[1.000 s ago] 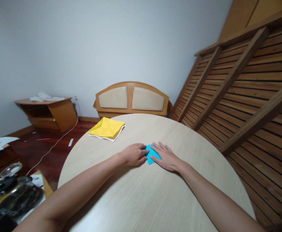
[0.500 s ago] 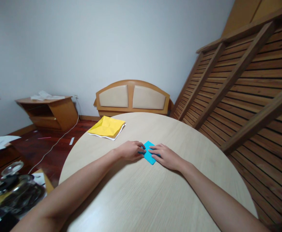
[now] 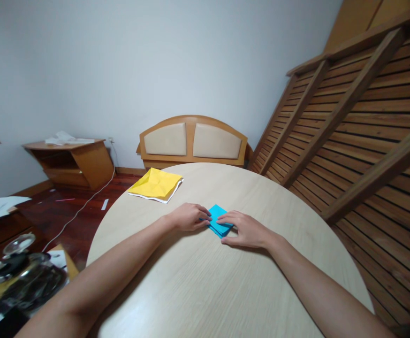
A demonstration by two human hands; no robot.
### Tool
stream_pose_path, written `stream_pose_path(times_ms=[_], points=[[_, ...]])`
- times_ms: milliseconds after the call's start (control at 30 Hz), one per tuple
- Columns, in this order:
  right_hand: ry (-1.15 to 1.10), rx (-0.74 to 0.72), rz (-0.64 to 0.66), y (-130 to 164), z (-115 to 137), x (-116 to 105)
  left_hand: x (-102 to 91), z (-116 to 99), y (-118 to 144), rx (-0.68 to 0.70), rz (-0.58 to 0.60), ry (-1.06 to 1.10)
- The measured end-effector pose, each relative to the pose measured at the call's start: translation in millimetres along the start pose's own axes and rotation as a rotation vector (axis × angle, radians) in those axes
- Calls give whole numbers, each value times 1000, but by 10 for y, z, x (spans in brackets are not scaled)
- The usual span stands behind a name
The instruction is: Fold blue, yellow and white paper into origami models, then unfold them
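Note:
A small blue folded paper [image 3: 217,215] lies on the round table [image 3: 205,286], one corner pointing away from me. Its near edge shows layers standing slightly apart. My left hand [image 3: 191,217] holds the paper's left corner, fingers bent over it and pressing it to the tabletop. From the other side, my right hand [image 3: 243,229] grips the right part, with fingers on top and the thumb low by the near corner. The tips of the left fingers partly cover the left corner.
Yellow paper [image 3: 157,183] with a white underside lies at the table's far left. Beyond stand a headboard [image 3: 191,121] and a low cabinet [image 3: 95,162]. A slatted wooden frame [image 3: 349,131] leans on the right. A glass pot [image 3: 32,277] sits lower left.
My right thumb has moved down to the near corner of the blue paper, and the layers there have lifted apart. My left hand has barely moved.

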State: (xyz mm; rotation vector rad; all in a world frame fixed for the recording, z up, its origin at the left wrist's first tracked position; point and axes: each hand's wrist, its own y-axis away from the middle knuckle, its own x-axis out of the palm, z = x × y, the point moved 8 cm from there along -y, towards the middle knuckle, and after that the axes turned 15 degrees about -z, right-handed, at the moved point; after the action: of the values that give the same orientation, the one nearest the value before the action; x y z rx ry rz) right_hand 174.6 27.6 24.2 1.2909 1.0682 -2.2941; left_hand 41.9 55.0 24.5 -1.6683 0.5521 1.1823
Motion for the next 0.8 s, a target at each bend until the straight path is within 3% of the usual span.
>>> stream_pose_path(times_ms=[533, 800], points=[[59, -18, -89, -65, -25, 42, -6, -54, -2, 26, -29, 26], [37, 172, -185, -88, -205, 60, 13, 94, -16, -202, -23, 106]])
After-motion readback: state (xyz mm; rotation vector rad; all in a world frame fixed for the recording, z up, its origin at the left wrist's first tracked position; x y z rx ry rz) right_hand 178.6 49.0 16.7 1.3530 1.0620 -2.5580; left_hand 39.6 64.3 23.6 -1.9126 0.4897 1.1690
